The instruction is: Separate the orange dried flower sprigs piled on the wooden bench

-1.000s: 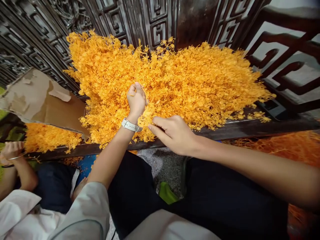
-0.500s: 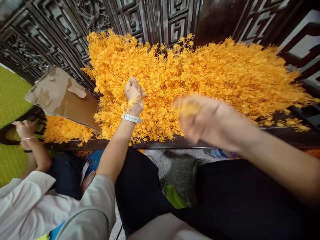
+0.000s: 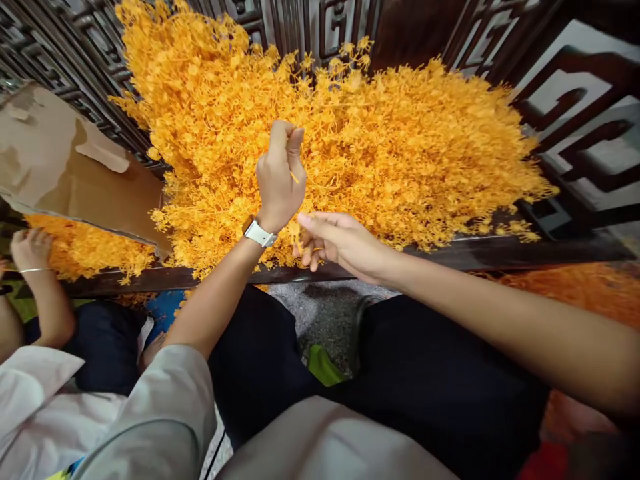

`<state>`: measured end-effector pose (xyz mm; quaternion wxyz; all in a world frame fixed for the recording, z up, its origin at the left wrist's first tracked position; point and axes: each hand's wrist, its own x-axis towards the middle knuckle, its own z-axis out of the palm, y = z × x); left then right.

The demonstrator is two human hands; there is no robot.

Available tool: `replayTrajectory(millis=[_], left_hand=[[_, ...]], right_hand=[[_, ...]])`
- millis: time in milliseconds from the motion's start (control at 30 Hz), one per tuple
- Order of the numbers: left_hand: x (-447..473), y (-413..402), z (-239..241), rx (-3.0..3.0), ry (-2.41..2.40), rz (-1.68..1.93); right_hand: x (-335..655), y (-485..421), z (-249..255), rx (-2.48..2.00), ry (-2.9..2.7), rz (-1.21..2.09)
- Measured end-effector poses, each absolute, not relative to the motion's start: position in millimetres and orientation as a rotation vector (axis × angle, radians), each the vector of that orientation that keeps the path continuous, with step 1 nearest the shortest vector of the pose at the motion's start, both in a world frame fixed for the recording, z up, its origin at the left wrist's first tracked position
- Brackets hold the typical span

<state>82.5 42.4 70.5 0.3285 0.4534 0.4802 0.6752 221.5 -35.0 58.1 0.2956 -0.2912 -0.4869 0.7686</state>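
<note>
A large heap of yellow spidery plastic pieces (image 3: 410, 153) lies in front of me, each with thin branching legs. My left hand (image 3: 283, 173) is closed above the middle of the heap, with a yellow strip (image 3: 295, 177) poking out beside its palm; the rest of what it holds is hidden. A watch with a white band (image 3: 260, 233) is on that wrist. Just below and right of it, my right hand (image 3: 335, 240) has thumb and fingers drawn together around a yellow piece (image 3: 299, 233), partly hidden by the fingers.
A torn cardboard sheet (image 3: 75, 160) leans at the left, with more yellow pieces (image 3: 90, 250) beyond it. Another person's hand (image 3: 33, 250) is at the far left. A carved dark wood back (image 3: 410, 33) stands behind the heap. Orange pieces (image 3: 565, 293) lie at the lower right.
My right hand has moved left, from a blur over the heap to beside my left wrist. My left hand has turned over, and the whole view has shifted right.
</note>
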Motion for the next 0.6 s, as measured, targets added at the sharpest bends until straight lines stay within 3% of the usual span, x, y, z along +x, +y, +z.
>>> replayTrajectory(millis=[100, 300, 500, 600], left_hand=[[73, 43, 72, 1.218, 1.27, 1.728], [57, 62, 75, 1.34, 1.316, 1.815], [9, 94, 67, 1.472, 1.436, 1.837], [-16, 101, 72, 1.485, 1.464, 1.96]], right_hand=[[228, -31, 55, -0.915, -1.568, 1.793], [242, -49, 68, -0.888, -2.033, 0.924], [240, -103, 75, 0.015, -2.567, 0.735], [251, -97, 86, 0.006, -2.443, 0.943]])
